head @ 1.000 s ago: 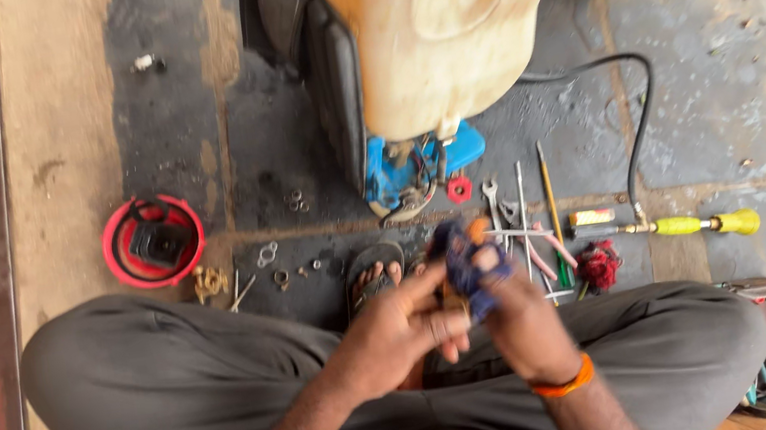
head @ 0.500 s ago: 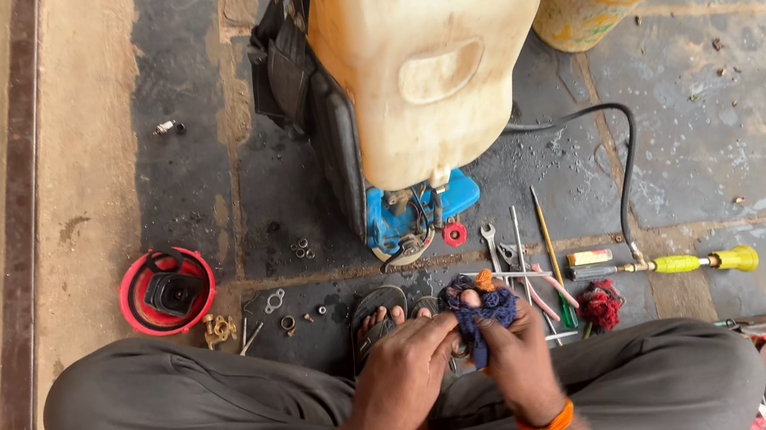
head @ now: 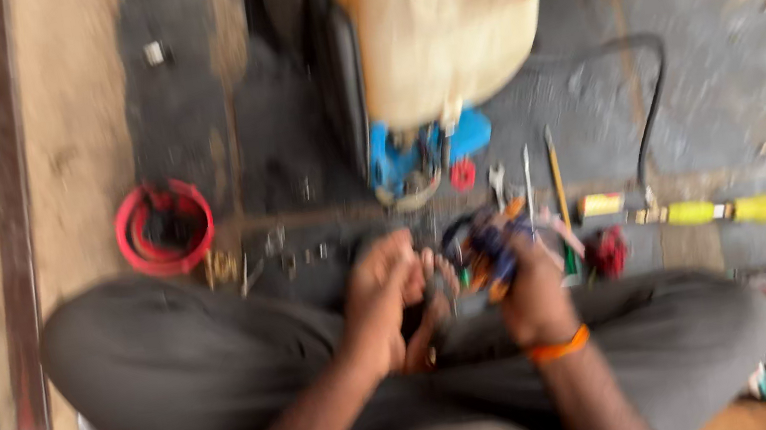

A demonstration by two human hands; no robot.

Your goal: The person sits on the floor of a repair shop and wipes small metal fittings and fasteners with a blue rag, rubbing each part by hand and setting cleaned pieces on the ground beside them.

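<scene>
Heavily motion-blurred overhead view in soft, even daylight with no glare. Edges smear everywhere, worst on the cream tank at twelve o'clock. Faint shadow darkens the floor beneath it. Nothing is sharply focused.

Floor-level repair workshop: stained concrete floor, wrenches and yellow-handled screwdriver just beyond the fingers, cream sprayer tank farther out.
</scene>
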